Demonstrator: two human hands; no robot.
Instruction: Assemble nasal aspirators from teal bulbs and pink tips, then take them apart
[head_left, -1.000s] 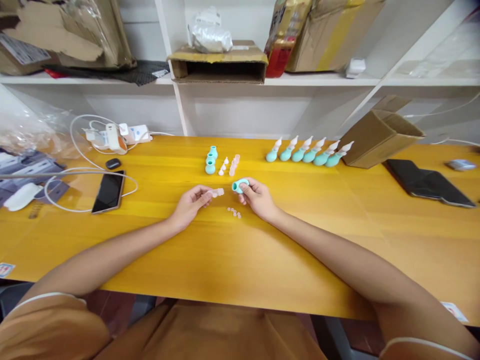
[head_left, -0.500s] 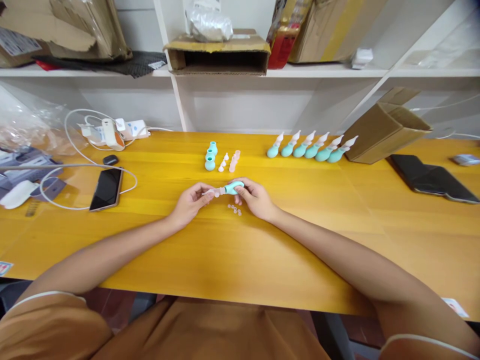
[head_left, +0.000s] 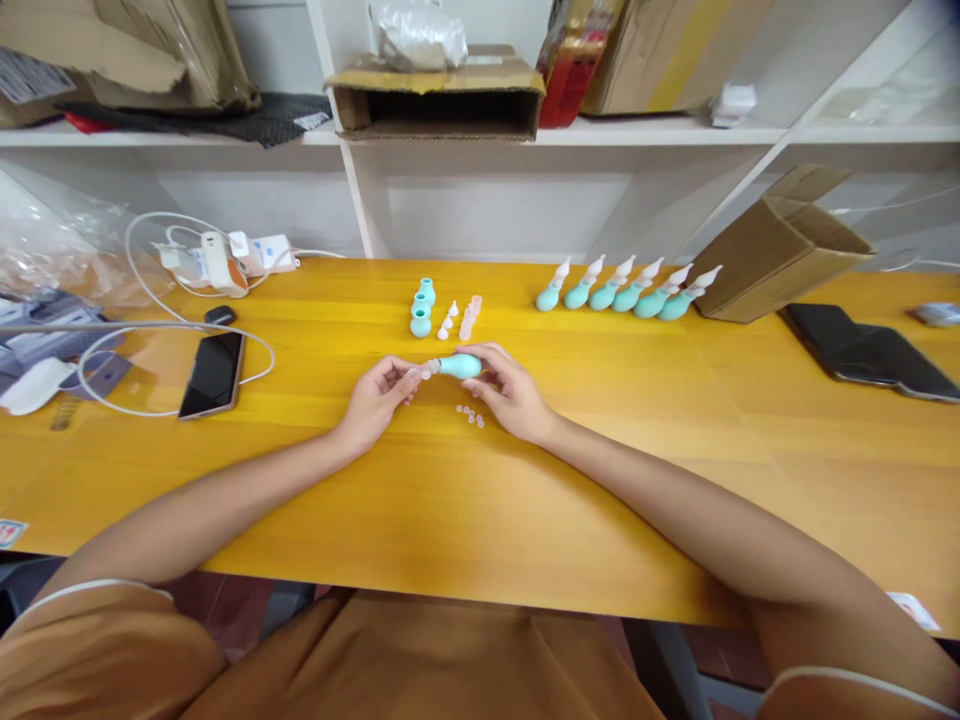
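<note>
Head view: small clear caps [head_left: 470, 415] btwn hands, phone [head_left: 212, 373] far left.

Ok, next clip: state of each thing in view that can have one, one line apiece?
Teal bulb: held sideways in right hand, clear tip at its mouth.
Left hand: fingers pinching the clear tip.
Row of six finished pieces: tips fitted, leaning right.
Three spare bulbs: upright, no tips.
Phone: screen dark, flat on the table.
Cardboard box: open, tipped on its side.
</note>
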